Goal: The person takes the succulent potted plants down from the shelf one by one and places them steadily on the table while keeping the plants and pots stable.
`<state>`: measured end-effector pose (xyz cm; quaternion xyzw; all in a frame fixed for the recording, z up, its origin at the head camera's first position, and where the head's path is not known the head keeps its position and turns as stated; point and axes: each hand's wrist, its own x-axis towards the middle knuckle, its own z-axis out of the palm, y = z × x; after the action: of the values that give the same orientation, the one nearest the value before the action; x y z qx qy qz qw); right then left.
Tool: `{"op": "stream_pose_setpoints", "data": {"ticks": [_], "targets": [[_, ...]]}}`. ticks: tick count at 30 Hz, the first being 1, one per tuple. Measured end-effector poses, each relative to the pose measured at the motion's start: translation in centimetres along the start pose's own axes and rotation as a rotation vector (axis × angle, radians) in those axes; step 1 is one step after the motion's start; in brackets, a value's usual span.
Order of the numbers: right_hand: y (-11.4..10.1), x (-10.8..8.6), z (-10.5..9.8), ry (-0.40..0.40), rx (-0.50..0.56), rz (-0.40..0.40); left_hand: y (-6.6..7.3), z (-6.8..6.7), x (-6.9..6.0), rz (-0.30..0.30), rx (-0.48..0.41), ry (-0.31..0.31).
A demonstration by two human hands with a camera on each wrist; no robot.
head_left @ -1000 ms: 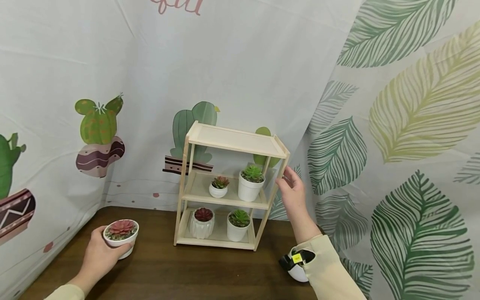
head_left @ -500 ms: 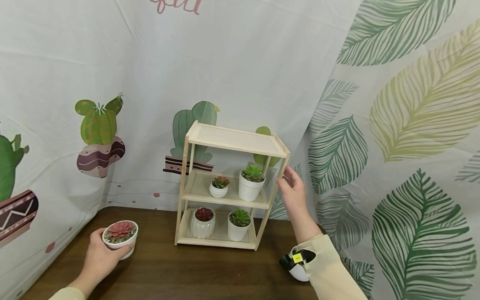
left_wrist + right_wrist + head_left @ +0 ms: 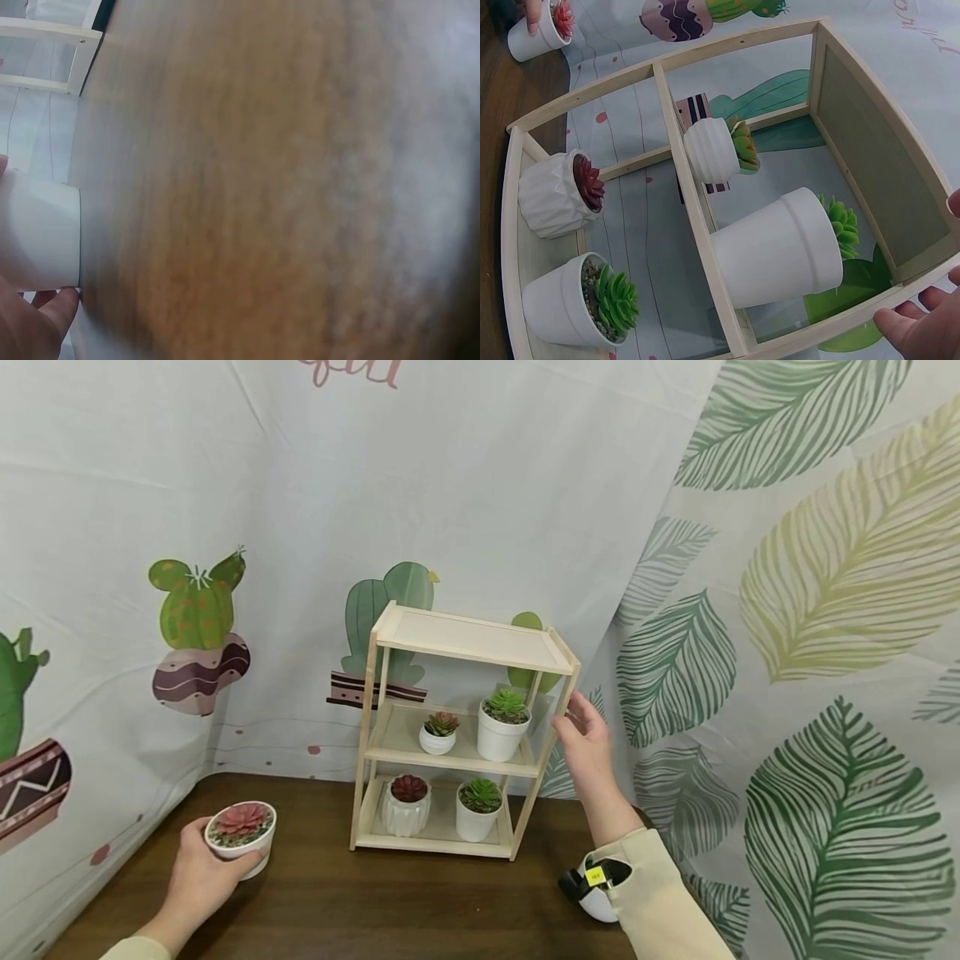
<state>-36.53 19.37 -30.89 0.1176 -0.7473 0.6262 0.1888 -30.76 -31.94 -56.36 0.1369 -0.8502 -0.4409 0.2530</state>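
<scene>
My left hand [image 3: 193, 872] is hugging the white pot [image 3: 39, 234] with the pink succulent [image 3: 242, 819] near the left edge of the table [image 3: 352, 906]. Well apart, my right hand [image 3: 587, 745] is lightly holding the wooden shelf's [image 3: 474, 637] right edge.

Eight o'clock: pinkish-red succulent [image 3: 242, 820], white pot [image 3: 262, 845]. Six o'clock: pale beige shelf [image 3: 453, 762], dark brown table [image 3: 375, 902]. Three o'clock: white cloth [image 3: 817, 552] patterned with green and yellowish leaves.

The white pot [image 3: 258, 843] in the left hand [image 3: 202, 870] has tipped very slightly since a second ago, its rim edging toward eight o'clock. Its pink succulent [image 3: 242, 819] has shifted likewise.
</scene>
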Motion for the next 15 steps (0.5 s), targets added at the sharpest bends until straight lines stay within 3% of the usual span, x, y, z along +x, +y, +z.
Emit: {"op": "stream_pose_setpoints", "data": {"ticks": [8, 11, 15], "targets": [[0.2, 0.2, 0.0, -0.001, -0.002, 0.012, 0.1, -0.2, -0.2, 0.013, 0.011, -0.010], [0.0, 0.2, -0.2, -0.016, -0.010, 0.013, -0.1, -0.6, -0.1, 0.021, 0.037, -0.051], [-0.2, 0.1, -0.5, -0.038, -0.037, 0.017, -0.1, -1.5, 0.3, 0.037, 0.069, -0.155]]}}
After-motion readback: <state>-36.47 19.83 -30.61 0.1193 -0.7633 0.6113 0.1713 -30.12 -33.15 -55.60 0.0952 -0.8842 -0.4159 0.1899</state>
